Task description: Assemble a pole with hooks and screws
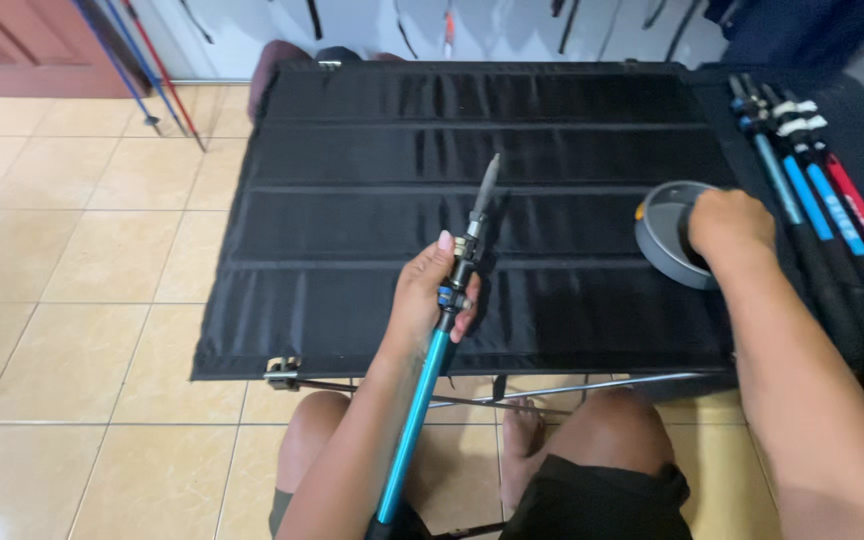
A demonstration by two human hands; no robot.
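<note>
The left hand grips a blue pole upright over the black table, while the right hand reaches into a grey bowl, its fingers' state hidden, beside finished-looking poles.

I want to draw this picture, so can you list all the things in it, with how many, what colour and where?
Folding table: one, black fabric top, in front of the seated person.
Trekking pole: one, blue shaft with a grey tip, held upright-tilted over the table's near edge.
Bowl: one, grey, on the table's right side.
Poles lying flat: several, blue and one red, on the black surface at the right; exact count unclear.
Poles leaning: a few, blue and red, at the top left by the door.
Floor tiles: many, beige, left of the table.
Left hand: gripping the trekking pole.
Right hand: on the bowl.
Knees: two, bare, below the table.
</note>
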